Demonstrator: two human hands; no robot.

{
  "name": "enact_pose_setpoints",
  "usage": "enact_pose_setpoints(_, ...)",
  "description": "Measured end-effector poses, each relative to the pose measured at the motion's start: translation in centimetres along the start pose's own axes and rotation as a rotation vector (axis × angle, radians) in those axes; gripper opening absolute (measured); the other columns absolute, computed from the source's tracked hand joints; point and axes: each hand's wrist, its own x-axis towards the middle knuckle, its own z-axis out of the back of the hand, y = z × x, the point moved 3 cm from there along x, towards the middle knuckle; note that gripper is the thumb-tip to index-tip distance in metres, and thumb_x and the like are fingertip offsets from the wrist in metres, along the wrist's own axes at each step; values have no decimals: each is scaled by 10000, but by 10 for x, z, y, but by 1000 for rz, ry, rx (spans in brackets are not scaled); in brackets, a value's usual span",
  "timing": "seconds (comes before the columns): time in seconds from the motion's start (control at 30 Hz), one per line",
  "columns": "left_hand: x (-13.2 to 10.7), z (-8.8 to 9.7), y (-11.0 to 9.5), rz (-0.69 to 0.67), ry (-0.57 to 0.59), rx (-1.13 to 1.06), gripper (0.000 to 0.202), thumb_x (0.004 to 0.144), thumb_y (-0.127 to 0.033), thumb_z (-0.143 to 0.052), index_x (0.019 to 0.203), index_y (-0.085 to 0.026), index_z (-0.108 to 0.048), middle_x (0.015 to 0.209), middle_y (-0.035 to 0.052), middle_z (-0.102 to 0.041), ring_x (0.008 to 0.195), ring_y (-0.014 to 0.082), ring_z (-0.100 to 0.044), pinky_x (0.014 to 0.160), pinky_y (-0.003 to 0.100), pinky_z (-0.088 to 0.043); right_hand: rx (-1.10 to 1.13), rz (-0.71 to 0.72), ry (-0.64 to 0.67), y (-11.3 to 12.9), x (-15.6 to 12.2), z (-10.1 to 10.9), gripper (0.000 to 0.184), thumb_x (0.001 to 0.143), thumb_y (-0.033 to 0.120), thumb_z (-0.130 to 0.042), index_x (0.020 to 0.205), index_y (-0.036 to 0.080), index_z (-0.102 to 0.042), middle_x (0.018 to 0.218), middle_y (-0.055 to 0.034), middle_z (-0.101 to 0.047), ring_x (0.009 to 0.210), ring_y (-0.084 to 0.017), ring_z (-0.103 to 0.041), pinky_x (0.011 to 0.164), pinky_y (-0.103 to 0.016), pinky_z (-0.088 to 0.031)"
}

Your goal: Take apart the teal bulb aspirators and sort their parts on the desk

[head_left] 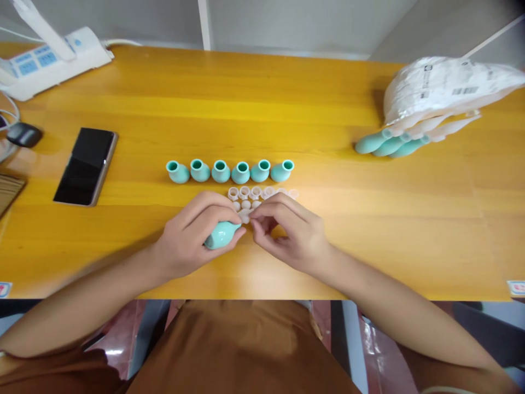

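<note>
My left hand (199, 230) is wrapped around a teal rubber squeeze bulb (222, 235), its neck turned to the right. At that neck sits a small translucent white plastic piece (245, 215). The thumb and forefinger of my right hand (289, 232) close on this piece's right side; the fingertips partly hide the contact. Just beyond both hands stand a row of clear plastic rings (245, 192) and some small whitish round pieces (246, 204), partly covered by my fingers. Farther back, several teal bulbs (220, 172) stand in a line, their open mouths up.
At the back right, three teal bulbs with white tapered nozzles (410, 143) lie against a white printed plastic bag (443, 87). On the left are a black phone (85, 167), a mouse (24, 134) and a white power strip (57, 63). The wooden table's front edge (254, 295) is near my body.
</note>
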Motion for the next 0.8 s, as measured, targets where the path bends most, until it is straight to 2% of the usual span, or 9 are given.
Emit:
enact_pose_setpoints(0.1, -3, -1, -1, -17, -3, 12, 194, 1065, -240, -815, 1216, -268, -696, 1118, 37, -779, 992, 192, -810, 913, 338, -739, -10, 0, -1, 1, 0, -1, 234, 1039, 73, -714, 1200, 233, -659, 995, -40, -698, 751, -149, -696, 615, -279, -649)
enact_pose_setpoints(0.27, -9, -4, -2, -1, 46, 1, 156, 1098, -203, -759, 1229, -272, -712, 1160, 3, -785, 1028, 172, -810, 940, 307, -716, -38, -5, -1, 3, 1, -2, 187, 1030, 68, -711, 1107, 227, -649, 950, -33, -688, 746, -149, -683, 610, -278, -637)
enact_pose_setpoints(0.43, -13, -4, -4, -28, 41, -34, 204, 1099, -158, -726, 1271, -266, -730, 1197, 26, -804, 1050, 189, -810, 961, 331, -729, -74, 7, 22, 4, 2, -3, 192, 1026, 69, -718, 1061, 237, -632, 930, -27, -689, 742, -146, -670, 618, -276, -623)
enact_pose_setpoints(0.67, -7, -2, -5, -32, 45, -29, 105, 1125, -260, -742, 1226, -246, -720, 1123, 28, -791, 948, 173, -793, 850, 308, -720, -120, 49, 25, 4, 0, -4, 170, 1068, 148, -742, 1038, 244, -606, 906, -20, -682, 719, -148, -674, 582, -272, -580)
enact_pose_setpoints(0.8, -6, -2, -6, -41, 31, -11, 118, 1106, -270, -778, 1197, -228, -715, 1098, 35, -780, 934, 169, -777, 854, 304, -716, -119, 69, 17, 6, 0, -2, 178, 1059, 111, -730, 1044, 237, -605, 902, -22, -674, 720, -149, -682, 588, -270, -593)
